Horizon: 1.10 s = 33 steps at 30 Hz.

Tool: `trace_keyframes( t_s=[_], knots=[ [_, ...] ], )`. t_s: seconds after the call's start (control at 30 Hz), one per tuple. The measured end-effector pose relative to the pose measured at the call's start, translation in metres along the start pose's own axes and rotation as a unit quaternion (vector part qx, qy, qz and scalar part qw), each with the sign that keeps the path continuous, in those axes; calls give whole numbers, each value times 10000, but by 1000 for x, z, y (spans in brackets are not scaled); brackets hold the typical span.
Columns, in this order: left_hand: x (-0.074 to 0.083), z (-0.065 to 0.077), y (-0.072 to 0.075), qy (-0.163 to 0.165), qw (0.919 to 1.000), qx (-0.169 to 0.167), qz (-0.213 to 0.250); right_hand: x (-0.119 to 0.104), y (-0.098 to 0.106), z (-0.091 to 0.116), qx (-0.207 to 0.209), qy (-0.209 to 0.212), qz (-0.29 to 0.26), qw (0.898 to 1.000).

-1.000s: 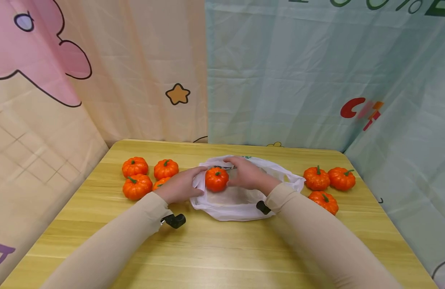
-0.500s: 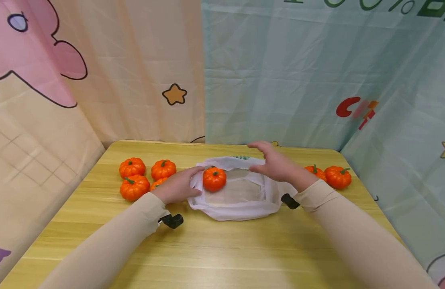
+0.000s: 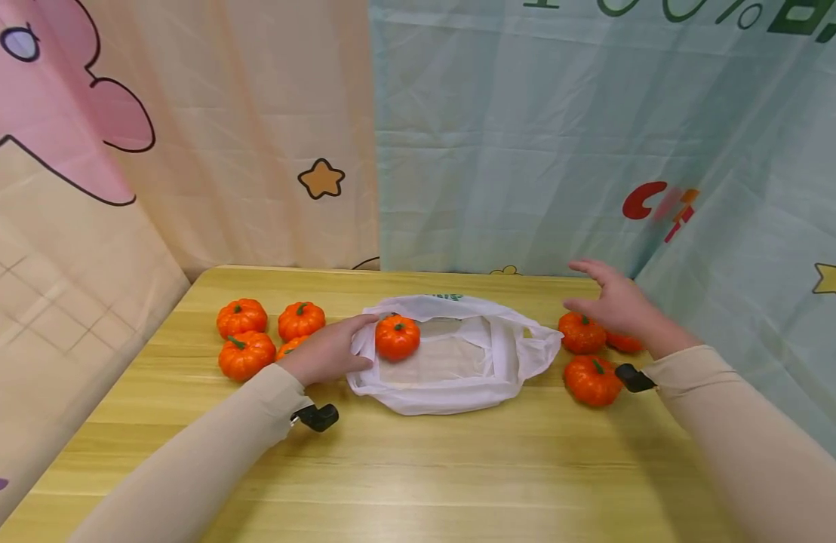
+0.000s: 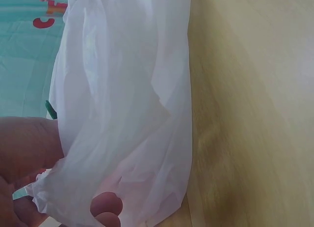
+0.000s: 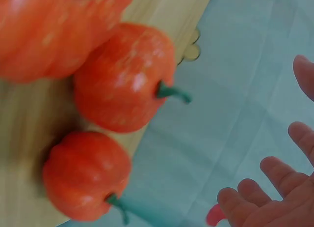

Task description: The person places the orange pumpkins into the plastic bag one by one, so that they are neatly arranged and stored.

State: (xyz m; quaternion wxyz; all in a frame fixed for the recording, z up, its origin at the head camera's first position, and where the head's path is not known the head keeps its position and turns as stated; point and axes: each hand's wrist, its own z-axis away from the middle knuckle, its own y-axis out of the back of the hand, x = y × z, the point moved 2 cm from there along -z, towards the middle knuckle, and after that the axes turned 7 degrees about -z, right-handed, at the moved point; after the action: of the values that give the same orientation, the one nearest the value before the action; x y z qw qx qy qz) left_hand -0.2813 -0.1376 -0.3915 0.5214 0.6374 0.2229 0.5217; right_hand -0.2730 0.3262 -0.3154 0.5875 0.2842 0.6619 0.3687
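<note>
A white plastic bag (image 3: 452,400) lies spread on the table with its mouth up. Inside, at its left end, sits one small orange pumpkin (image 3: 397,338) with a green stem. My left hand (image 3: 328,351) grips the bag's left edge; in the left wrist view the thin plastic (image 4: 117,89) passes between thumb and fingers. Over to the right, my right hand (image 3: 622,305) hovers with spread fingers above a group of 3 pumpkins and holds nothing. Two of them, a back pumpkin (image 3: 582,333) and a front pumpkin (image 3: 593,381), show well; the third is partly covered by the hand.
Several more pumpkins (image 3: 247,356) stand at the left, one partly behind the left hand. The wooden table (image 3: 418,467) ends at printed curtains (image 3: 499,151) at the back and sides. A loop handle (image 3: 542,351) of the bag points toward the right-hand pumpkins.
My right hand has left the pumpkin inside the bag and swung right, out over the right-hand group. The left hand stays at the bag's edge. The head view has shifted slightly.
</note>
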Motion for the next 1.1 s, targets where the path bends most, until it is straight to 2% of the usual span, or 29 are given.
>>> trace_keyframes(
  t_s=[0.13,0.3,0.4,0.7,0.83,1.1],
  knots=[
    [0,0,1,-82,9999,30,-52,33,11,7,102,-218,89,9997],
    [0,1,1,6,9999,3,117,64,15,13,-3,-532,102,9985],
    [1,1,1,40,9998,-17,180,79,14,16,-59,-557,54,9984],
    [-1,1,0,58,10000,-6,-50,131,4,25,-167,-857,-75,9962],
    [-3,1,-1,95,9999,-33,-92,141,-1,28,-223,-991,-244,9945],
    [-2,1,0,110,9999,-27,-96,148,-5,29,-25,-974,-273,9949]
  ],
)
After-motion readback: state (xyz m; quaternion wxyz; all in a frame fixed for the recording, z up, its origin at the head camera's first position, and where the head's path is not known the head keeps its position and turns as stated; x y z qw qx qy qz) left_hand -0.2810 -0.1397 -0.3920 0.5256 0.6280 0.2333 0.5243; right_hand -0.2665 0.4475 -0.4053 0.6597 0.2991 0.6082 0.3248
